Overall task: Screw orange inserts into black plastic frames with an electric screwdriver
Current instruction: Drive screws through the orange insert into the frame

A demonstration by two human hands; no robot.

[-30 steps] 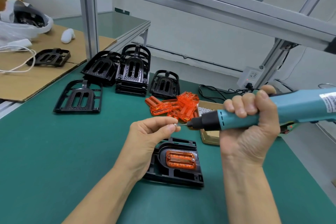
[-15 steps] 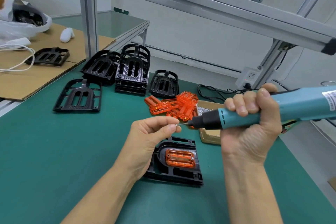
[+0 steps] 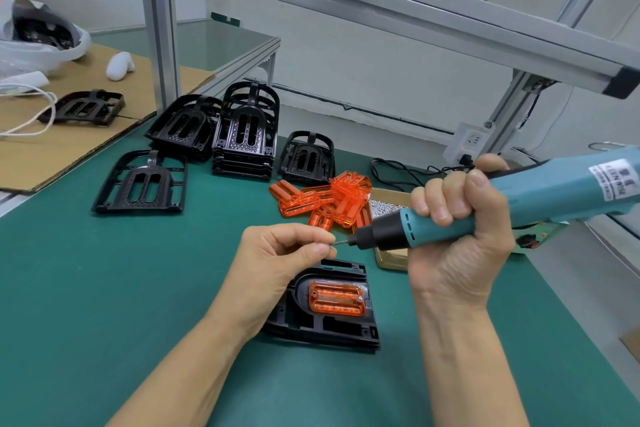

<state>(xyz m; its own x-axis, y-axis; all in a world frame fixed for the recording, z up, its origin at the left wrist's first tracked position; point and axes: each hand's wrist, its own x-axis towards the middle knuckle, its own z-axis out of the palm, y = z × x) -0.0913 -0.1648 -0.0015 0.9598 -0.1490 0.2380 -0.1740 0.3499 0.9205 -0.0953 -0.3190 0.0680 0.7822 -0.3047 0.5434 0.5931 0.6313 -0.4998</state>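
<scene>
A black plastic frame (image 3: 332,329) lies on the green mat in front of me with an orange insert (image 3: 336,298) seated in it. Above it, my left hand (image 3: 277,260) pinches a small screw between thumb and forefinger, right at the bit tip of the teal electric screwdriver (image 3: 485,208). My right hand (image 3: 457,236) grips the screwdriver body, held nearly level and pointing left. A pile of loose orange inserts (image 3: 329,201) lies behind the hands. Several empty black frames (image 3: 242,135) are stacked farther back.
A small tray of screws (image 3: 388,208) sits behind the screwdriver nose. A single black frame (image 3: 142,184) lies at the left, cardboard (image 3: 69,135) with another frame beyond it. An aluminium shelf frame (image 3: 381,7) runs overhead; a power strip (image 3: 467,146) and cables lie at the back right.
The screwdriver has tilted slightly, its rear end higher. My left hand stays pinched at the bit tip. The frame and insert have not moved.
</scene>
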